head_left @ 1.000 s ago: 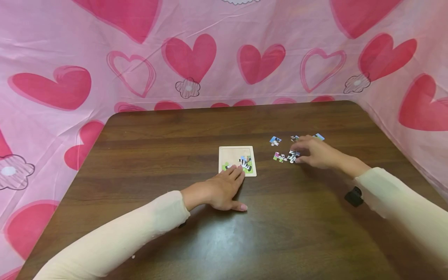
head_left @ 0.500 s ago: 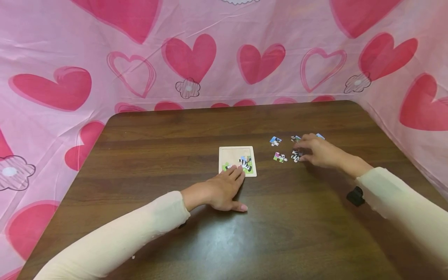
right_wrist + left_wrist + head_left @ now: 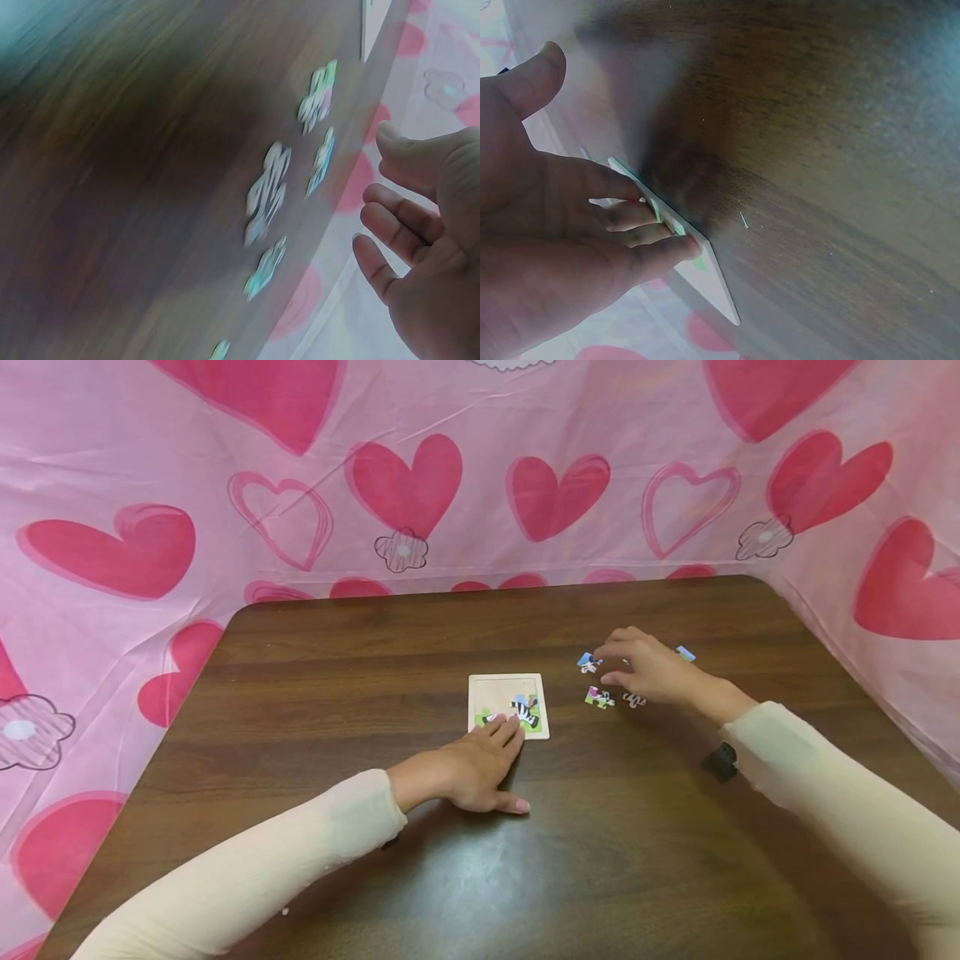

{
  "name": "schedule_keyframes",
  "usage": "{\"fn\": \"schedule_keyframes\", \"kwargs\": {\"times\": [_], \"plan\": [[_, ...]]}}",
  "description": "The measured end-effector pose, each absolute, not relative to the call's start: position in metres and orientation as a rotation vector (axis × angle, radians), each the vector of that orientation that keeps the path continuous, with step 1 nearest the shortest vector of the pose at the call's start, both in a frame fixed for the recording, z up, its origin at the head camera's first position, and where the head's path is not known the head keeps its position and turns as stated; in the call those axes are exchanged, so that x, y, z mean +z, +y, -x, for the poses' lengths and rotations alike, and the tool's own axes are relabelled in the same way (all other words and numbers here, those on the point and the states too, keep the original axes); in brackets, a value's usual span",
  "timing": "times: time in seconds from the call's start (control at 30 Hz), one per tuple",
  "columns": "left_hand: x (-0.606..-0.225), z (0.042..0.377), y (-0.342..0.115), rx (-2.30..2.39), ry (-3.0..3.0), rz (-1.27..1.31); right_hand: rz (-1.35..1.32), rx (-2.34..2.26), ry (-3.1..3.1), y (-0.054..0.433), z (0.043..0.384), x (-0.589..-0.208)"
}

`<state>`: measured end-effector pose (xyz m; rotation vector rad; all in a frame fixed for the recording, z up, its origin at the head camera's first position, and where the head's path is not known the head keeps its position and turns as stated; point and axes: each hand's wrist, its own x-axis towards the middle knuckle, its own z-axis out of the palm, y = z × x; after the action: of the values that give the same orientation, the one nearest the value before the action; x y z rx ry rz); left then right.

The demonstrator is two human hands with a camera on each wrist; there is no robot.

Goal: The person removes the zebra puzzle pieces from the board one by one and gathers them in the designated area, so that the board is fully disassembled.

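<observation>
My left hand (image 3: 480, 767) rests its straight fingers on the near edge of a small wooden puzzle tray (image 3: 491, 693). Several pieces, including a zebra-striped one (image 3: 527, 715), lie in the tray's near part; the fingers cover some of them. Over the loose pieces hovers my right hand (image 3: 656, 670), fingers loosely bent, with nothing between thumb and fingers in the right wrist view. Below and around it lie a blue piece (image 3: 587, 663), a pink-and-green piece (image 3: 598, 697), a black-and-white piece (image 3: 267, 195) and a greenish piece (image 3: 265, 268), which the hand mostly hides in the head view.
Another blue-green piece (image 3: 686, 653) lies beyond the right wrist. Everything stands on a dark wooden table (image 3: 337, 677). Behind and beside it hangs a pink cloth (image 3: 480, 493) with hearts.
My right hand first shifted slightly right and turned the black-and-white piece a little, then let it go and moved left and away toward the blue piece. The left hand has stayed still.
</observation>
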<state>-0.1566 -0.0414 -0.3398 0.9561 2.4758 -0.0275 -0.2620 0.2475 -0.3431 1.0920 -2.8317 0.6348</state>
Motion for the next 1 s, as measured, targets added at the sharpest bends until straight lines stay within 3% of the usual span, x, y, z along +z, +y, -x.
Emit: {"fn": "schedule_keyframes", "kwargs": {"times": [0.63, 1.0], "plan": [[-0.341, 0.158, -0.042, -0.07, 2.462, -0.959, -1.301, 0.692, -2.851, 0.167, 0.259, -0.353], [-0.34, 0.158, -0.043, -0.063, 2.456, -0.965, -1.383, 0.662, -2.846, 0.152, 0.257, -0.367]]}}
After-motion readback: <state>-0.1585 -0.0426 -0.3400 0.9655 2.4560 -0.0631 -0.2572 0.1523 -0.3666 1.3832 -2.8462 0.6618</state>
